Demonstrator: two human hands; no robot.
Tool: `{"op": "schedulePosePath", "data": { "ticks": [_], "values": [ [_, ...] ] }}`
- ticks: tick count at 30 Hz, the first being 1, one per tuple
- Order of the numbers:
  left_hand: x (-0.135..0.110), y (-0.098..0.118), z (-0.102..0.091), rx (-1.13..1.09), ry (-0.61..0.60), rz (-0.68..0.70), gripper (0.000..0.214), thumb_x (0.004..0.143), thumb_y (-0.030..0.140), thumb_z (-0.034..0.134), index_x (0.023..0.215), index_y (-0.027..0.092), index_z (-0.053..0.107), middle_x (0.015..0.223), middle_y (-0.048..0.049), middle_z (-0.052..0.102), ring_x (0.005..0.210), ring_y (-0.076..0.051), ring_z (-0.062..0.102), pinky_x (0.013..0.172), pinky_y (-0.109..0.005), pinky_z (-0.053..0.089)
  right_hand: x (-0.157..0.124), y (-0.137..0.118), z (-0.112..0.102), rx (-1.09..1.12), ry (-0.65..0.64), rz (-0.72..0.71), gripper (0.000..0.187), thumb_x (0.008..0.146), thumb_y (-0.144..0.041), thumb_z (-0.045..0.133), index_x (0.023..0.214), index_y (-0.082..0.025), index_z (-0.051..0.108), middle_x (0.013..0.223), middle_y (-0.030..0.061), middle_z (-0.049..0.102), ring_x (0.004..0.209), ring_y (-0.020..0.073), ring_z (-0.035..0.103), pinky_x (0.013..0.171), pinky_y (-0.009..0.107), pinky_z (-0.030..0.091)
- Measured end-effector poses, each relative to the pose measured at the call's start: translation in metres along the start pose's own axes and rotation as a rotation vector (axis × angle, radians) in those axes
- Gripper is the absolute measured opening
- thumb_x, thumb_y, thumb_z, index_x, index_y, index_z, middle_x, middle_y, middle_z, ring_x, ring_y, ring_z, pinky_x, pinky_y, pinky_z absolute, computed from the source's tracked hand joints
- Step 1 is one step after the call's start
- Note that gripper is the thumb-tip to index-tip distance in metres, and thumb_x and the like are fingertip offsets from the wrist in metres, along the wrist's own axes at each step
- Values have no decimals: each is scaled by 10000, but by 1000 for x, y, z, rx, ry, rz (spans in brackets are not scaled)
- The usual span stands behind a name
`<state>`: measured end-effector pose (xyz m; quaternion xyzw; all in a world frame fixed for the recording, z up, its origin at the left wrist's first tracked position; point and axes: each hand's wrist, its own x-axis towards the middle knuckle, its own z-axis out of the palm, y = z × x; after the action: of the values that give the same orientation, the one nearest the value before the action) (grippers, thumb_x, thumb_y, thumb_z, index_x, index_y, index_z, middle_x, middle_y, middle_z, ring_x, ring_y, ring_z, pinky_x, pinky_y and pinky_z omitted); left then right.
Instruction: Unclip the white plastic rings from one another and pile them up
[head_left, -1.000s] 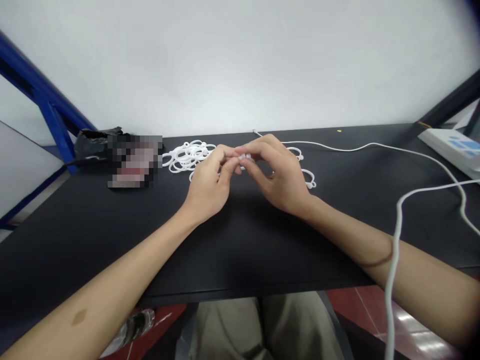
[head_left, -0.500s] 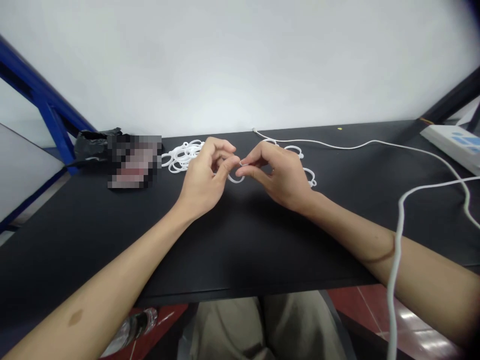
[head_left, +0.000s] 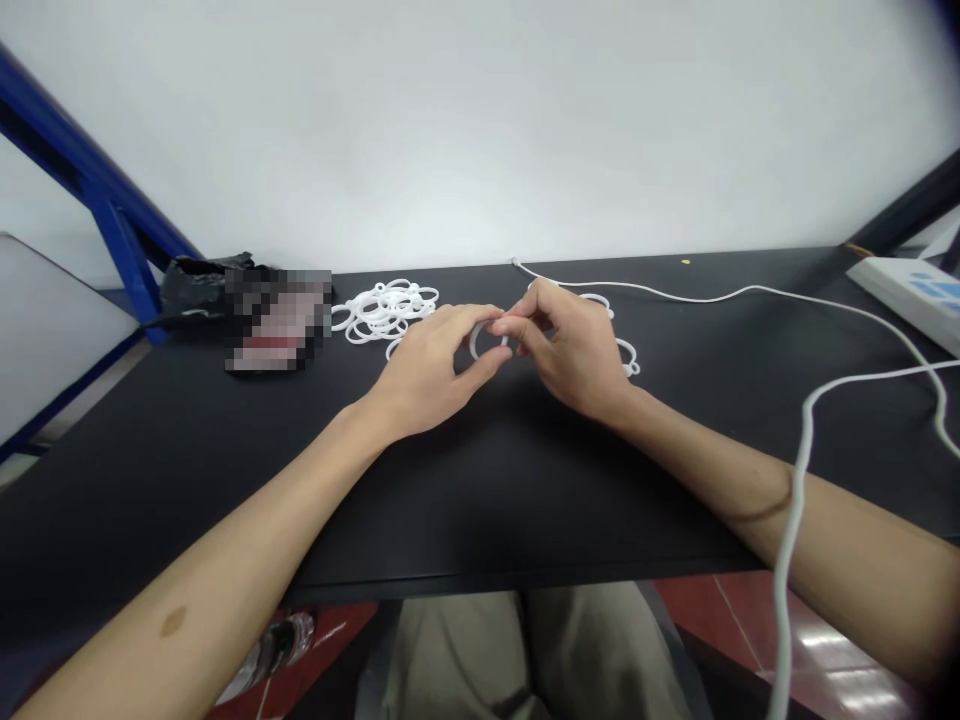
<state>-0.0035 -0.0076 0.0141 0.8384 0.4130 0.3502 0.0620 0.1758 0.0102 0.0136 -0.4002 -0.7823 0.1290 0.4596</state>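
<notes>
My left hand (head_left: 431, 370) and my right hand (head_left: 574, 345) meet over the middle of the black table (head_left: 480, 480). Together they pinch one small white ring (head_left: 486, 342) between thumbs and forefingers, just above the tabletop. A heap of several white rings (head_left: 386, 310) lies just behind my left hand. More white rings (head_left: 626, 355) lie behind and to the right of my right hand, partly hidden by it.
A white cable (head_left: 795, 470) loops across the table's right side and over my right forearm. A white power strip (head_left: 911, 300) sits at the far right edge. A black bag (head_left: 199, 285) and a blurred-out item lie at the back left, beside a blue frame (head_left: 112, 215).
Both hands have dropped closer to the table and shifted slightly right. The white ring, earlier bunched between the fingertips, now shows as an open loop held between both hands.
</notes>
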Motion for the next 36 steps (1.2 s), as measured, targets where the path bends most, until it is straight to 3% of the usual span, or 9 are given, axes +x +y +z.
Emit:
{"op": "schedulePosePath", "data": {
  "ticks": [8,13,17,23,31,36],
  "values": [
    [0,1,-1,68,-19,-35,312,930,398,517,1124,186,639,908,-42,696,832,-194,615,823,-344,486,2,2,-2,-30,-46,26,285,932,-439,562,805,-191,623,751,8,680,589,115,531,609,267,428],
    [0,-8,0,202,-14,-19,301,905,370,592,1145,193,629,1039,-56,712,974,-236,601,913,-388,466,5,15,-9,-497,-114,65,302,960,-416,495,1064,-179,651,1036,114,660,863,228,610,676,322,446],
    [1,-15,-2,328,-69,-2,345,925,328,567,1227,165,605,1150,-82,693,1096,-270,548,967,-420,441,6,32,-15,-781,-300,186,398,905,-461,561,1112,-133,653,1138,204,590,988,334,589,676,395,483],
    [1,-24,-3,430,-183,-34,388,932,257,527,1298,139,574,1282,-110,639,1197,-300,504,1028,-471,407,7,39,-15,-795,-358,163,238,933,-307,527,1044,-150,667,1052,158,639,1031,317,579,763,425,501],
    [0,-30,0,469,-217,-88,383,941,237,505,1300,124,578,1296,-126,621,1217,-304,514,1039,-471,426,8,39,-11,-821,-366,78,243,936,-287,519,1059,-137,666,1039,157,669,1032,308,576,835,419,467],
    [-1,-29,0,493,-219,-107,401,949,238,509,1317,90,565,1325,-144,596,1244,-313,491,1058,-473,411,8,31,-11,-771,-393,190,270,960,-331,473,1097,-165,634,1117,148,646,933,279,620,730,366,457]
  ]
}}
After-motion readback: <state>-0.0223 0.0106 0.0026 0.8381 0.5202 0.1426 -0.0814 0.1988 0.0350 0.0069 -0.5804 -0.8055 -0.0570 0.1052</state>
